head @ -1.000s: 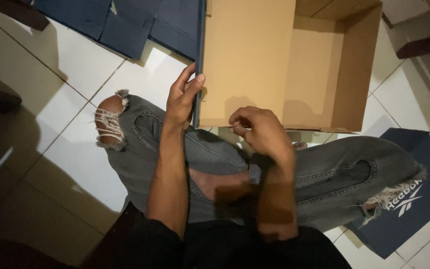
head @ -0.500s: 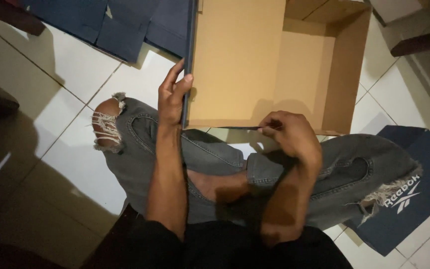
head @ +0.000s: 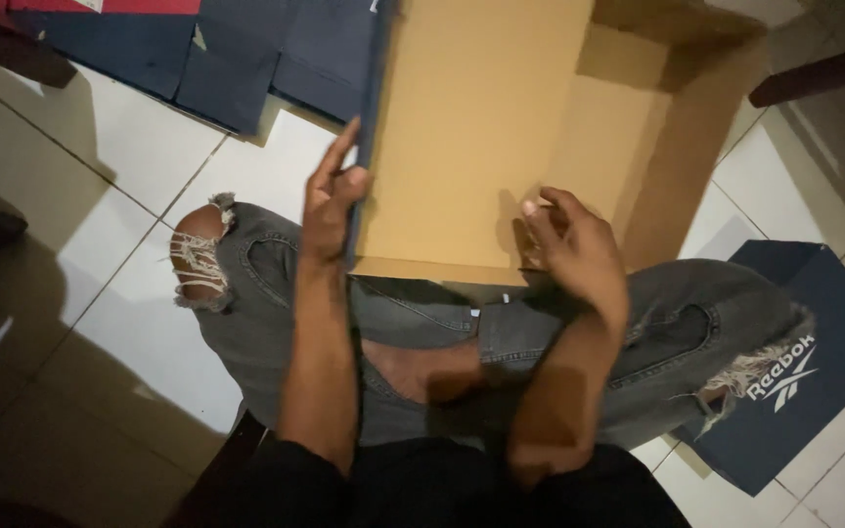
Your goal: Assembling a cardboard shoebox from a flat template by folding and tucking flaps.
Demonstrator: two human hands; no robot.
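The box (head: 481, 147) is resting half-folded on the lap above the floor (head: 100, 186); the left hand (head: 330, 200) is lying flat, fingers straight, bracing its blue wall upright, while the right hand (head: 569, 244), loosely curled and holding nothing, is pressing the near edge

White tiled floor (head: 119, 147), dim light, hard shadows, dark wooden furniture leg (head: 819, 73) at right

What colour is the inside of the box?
Plain tan-brown cardboard box, seen in the head view.
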